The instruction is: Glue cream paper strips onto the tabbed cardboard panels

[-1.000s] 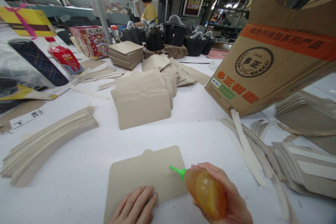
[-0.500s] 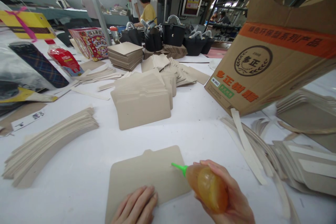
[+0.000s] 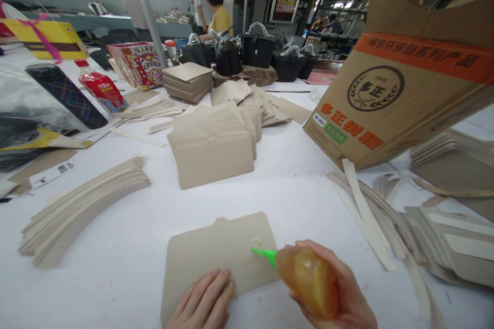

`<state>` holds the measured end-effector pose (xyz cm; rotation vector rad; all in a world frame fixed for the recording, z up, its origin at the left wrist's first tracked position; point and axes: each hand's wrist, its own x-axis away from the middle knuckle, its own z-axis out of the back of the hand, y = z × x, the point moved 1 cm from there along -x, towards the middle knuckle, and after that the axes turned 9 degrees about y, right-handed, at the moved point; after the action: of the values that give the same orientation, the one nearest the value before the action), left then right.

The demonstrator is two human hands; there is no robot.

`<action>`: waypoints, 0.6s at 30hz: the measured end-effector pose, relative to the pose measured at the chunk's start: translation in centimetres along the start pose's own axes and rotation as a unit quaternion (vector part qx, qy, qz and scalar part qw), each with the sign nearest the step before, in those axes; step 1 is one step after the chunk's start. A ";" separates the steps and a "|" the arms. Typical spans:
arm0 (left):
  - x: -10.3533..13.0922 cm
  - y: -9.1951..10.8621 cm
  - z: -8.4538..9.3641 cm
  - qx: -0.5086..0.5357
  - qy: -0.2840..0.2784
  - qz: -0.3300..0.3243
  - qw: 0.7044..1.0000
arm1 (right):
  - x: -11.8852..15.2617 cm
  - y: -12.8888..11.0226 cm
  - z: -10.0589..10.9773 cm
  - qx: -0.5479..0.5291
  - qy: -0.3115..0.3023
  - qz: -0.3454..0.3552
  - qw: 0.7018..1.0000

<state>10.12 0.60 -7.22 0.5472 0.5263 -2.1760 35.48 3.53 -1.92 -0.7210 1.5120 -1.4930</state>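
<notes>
In the head view, the right hand (image 3: pixel 328 285) grasps an amber squeeze bottle (image 3: pixel 309 281) above the counter (image 3: pixel 123 288), its long axis slanting so the green nozzle (image 3: pixel 264 253) points left and slightly away, over the near beige panel (image 3: pixel 218 252). The left hand (image 3: pixel 206 298), fingers together, lies flat on that panel, whose long axis runs left to right.

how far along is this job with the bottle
Done: a small squiggle shows on the flat board. In hand: the left hand rests on the board, the right hand holds the amber bottle, its nozzle by the squiggle. Left, it seems: the board's remaining bare surface, perhaps the fanned boards too.
</notes>
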 end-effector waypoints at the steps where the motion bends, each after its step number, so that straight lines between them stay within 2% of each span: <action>1: -0.2 0.0 0.1 0.009 0.004 0.008 1.000 | -0.1 -0.2 -0.6 -0.017 0.008 -0.044 0.999; 3: -0.8 0.3 0.4 0.019 0.016 0.024 0.999 | -0.5 -0.6 -2.0 -0.105 0.013 -0.175 0.979; 4: -1.0 0.5 0.5 0.024 0.020 0.033 0.999 | -0.8 -0.9 -2.7 -0.168 0.011 -0.252 0.953; 6: -1.4 1.1 0.7 0.032 0.042 0.074 0.996 | -1.3 -1.6 -4.1 -0.284 0.015 -0.376 0.882; 7: -1.5 1.4 0.8 0.035 0.058 0.100 0.993 | -1.5 -1.9 -4.6 -0.318 0.019 -0.411 0.854; 8: -1.4 1.7 0.9 0.036 0.075 0.123 0.989 | -1.6 -2.2 -5.0 -0.332 0.017 -0.429 0.840; 10: -1.0 2.1 1.2 0.034 0.097 0.150 0.983 | -1.4 -2.2 -5.4 -0.321 -0.005 -0.419 0.849; 15: 0.7 2.1 2.2 0.014 0.117 0.183 0.976 | 0.7 -0.9 -5.6 -0.166 -0.077 -0.279 0.943; 18: 1.5 2.0 2.4 0.012 0.115 0.196 0.974 | 2.2 -1.0 -6.4 -0.072 -0.102 -0.211 0.969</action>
<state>10.31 -2.79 -6.43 0.8473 0.4681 -1.7562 28.74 4.50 -1.97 -1.3076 1.3735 -1.5652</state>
